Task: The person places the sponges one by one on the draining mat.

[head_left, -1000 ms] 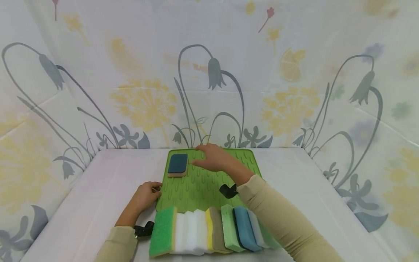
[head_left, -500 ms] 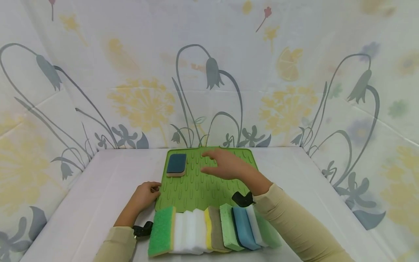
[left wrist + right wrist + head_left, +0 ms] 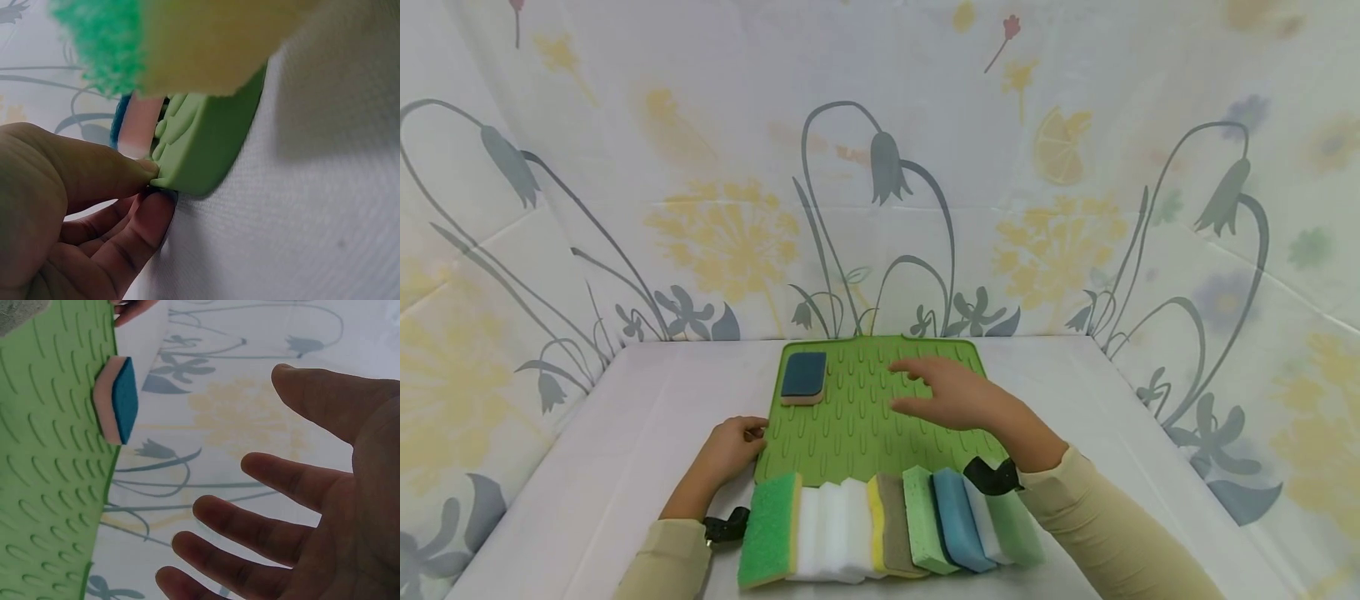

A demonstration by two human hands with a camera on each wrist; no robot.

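My left hand (image 3: pixel 732 447) pinches the left edge of a green ridged silicone mat (image 3: pixel 850 433) between thumb and fingers, as the left wrist view shows close up. Over the right part of the mat hovers my right hand (image 3: pixel 951 392), fingers spread and holding nothing. A sponge (image 3: pixel 804 375) with a dark blue top and a pinkish body lies flat in the mat's far left corner. In the right wrist view the same blue-and-pink sponge (image 3: pixel 119 400) appears beyond my outstretched fingers (image 3: pixel 275 475).
Along the mat's near edge stands a row of sponges: a green-and-yellow one (image 3: pixel 769 529), several white ones (image 3: pixel 835 529), a yellow-and-grey one (image 3: pixel 898 525), a pale green one (image 3: pixel 928 521), a blue one (image 3: pixel 961 521) and a green one (image 3: pixel 1015 525). A flower-printed cloth (image 3: pixel 880 167) hangs behind.
My right hand has moved right and toward me, away from the blue-topped sponge, with its fingers spread. The left hand stays at the mat's edge.
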